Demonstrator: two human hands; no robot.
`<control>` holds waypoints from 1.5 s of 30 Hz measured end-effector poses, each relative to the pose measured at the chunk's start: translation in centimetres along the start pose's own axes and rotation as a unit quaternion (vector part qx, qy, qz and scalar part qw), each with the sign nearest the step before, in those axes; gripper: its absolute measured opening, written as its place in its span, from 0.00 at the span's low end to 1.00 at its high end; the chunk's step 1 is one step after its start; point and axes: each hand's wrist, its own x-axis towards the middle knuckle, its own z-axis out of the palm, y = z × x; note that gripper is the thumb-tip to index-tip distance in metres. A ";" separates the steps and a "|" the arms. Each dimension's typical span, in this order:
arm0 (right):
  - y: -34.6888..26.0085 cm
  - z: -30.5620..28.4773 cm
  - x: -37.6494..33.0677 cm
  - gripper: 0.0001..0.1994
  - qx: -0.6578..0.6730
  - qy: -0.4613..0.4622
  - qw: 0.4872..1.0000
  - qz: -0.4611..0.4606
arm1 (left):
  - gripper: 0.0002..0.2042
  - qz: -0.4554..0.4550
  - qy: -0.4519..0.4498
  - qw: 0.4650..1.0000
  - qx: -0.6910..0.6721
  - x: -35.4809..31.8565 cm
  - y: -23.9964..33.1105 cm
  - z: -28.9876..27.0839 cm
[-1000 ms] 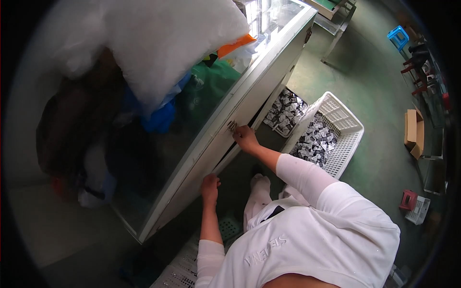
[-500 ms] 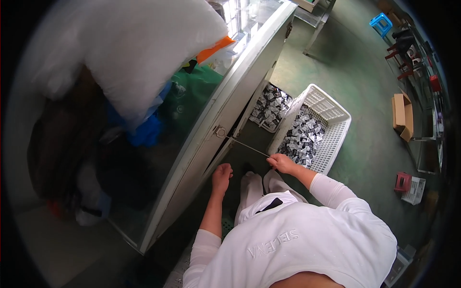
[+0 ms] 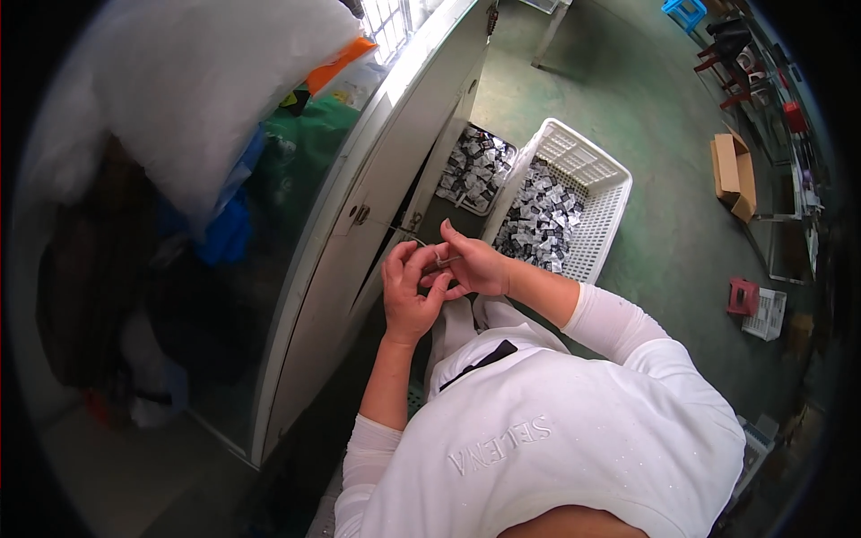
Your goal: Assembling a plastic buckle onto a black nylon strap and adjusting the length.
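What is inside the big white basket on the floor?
The white basket holds many small black and silvery pieces, loosely heaped. Whatever lies beneath the top layer is covered, and the person's right forearm hides part of the near end.

glare: cabinet frame (image 3: 414, 65), top centre | floor (image 3: 508, 87) pale-lit | lower left dark, murky | cord (image 3: 405, 231) faint | fisheye bend, black rim

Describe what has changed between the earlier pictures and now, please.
The right hand left the latch, pulled a cord out rightward, then came back left. The left hand moved up to meet it; both are now at the cord. The white basket stayed in place.
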 end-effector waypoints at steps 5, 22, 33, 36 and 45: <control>-0.1 2.6 -0.9 0.33 0.000 0.024 1.000 0.005 | 0.07 0.042 0.007 0.993 0.108 -0.5 -1.0 0.1; -3.6 3.7 7.9 0.16 -0.431 0.158 0.863 -0.211 | 0.09 -0.380 0.130 0.866 -0.299 -2.5 -2.4 -2.8; -4.7 4.4 10.2 0.15 -0.443 0.162 0.863 -0.182 | 0.07 -0.403 0.162 0.851 -0.295 -4.6 -2.8 -3.8; -5.3 4.1 9.9 0.15 -0.474 0.160 0.852 -0.154 | 0.07 -0.391 0.150 0.855 -0.306 -3.8 -2.1 -3.7; -1.7 0.8 5.8 0.12 -0.447 0.139 0.867 -0.172 | 0.07 -0.279 0.108 0.921 -0.249 -1.9 1.5 -3.8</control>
